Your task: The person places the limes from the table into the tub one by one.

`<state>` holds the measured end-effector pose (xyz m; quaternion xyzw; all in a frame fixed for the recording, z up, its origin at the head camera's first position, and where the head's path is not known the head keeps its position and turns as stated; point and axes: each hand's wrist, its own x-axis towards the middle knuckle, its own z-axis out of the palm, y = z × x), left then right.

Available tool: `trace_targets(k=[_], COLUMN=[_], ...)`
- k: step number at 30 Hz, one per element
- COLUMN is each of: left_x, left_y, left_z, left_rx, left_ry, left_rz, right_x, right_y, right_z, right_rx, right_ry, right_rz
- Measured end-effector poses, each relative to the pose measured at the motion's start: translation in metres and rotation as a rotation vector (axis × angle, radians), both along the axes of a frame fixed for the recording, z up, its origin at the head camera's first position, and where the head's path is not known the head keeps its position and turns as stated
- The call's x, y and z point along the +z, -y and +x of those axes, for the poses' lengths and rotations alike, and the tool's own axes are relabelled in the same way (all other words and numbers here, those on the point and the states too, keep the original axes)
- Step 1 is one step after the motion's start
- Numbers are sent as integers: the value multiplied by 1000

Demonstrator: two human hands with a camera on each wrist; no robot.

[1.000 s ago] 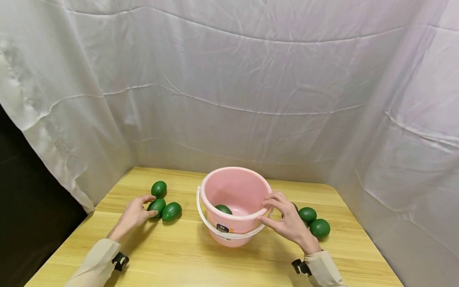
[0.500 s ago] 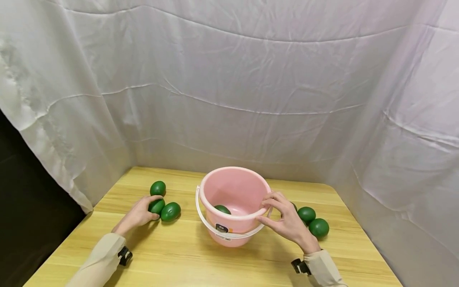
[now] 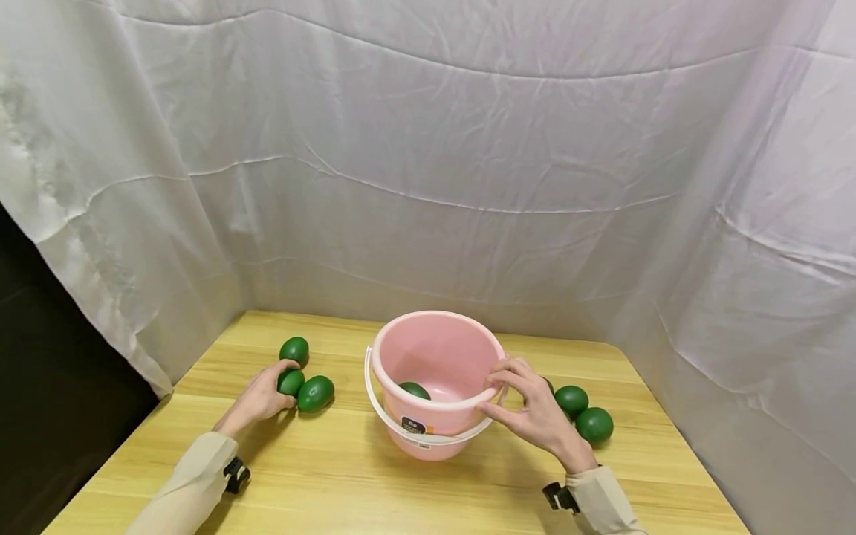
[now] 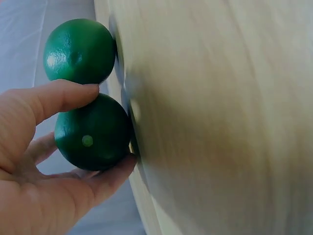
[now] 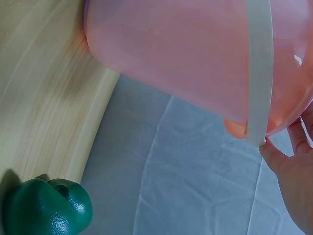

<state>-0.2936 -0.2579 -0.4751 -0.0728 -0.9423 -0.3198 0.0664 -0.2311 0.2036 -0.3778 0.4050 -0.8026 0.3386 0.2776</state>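
My left hand [image 3: 257,397] holds a dark green, egg-shaped, avocado-like fruit [image 3: 290,383] between thumb and fingers, low at the table on the left. In the left wrist view, a pale stem spot shows on this held fruit [image 4: 93,134]. A second green fruit [image 3: 316,394] sits right beside it, and a third fruit [image 3: 294,351] lies just behind. At the centre stands a pink bucket [image 3: 461,420], its right rim pinched by my right hand [image 3: 538,412]. Inside the bucket lies one green fruit [image 3: 414,390], partly hidden by the front rim.
Several more green fruits [image 3: 594,426] are grouped on the right of the wooden table [image 3: 321,483], partly behind the right hand. The bucket's white handle [image 3: 374,397] hangs down across its front. A pale curtain [image 3: 428,186] surrounds the back and sides.
My left hand has moved slightly right and closed its fingers round the middle fruit of the left group. The right hand and the bucket have stayed in place.
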Motion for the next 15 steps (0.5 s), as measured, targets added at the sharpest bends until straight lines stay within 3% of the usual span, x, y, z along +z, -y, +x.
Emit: trace_targets(k=[10,15], left_x=[0,2], left_y=[6,7], left_z=[-2,-2], left_rx=[104,139], left_ry=[-22,-71], left_rz=[66,85], right_x=[-28,-31], right_y=[-12,-14], right_z=[-25,-28], right_rx=[-5,9], right_ry=[-6,-3], right_rz=[6,8])
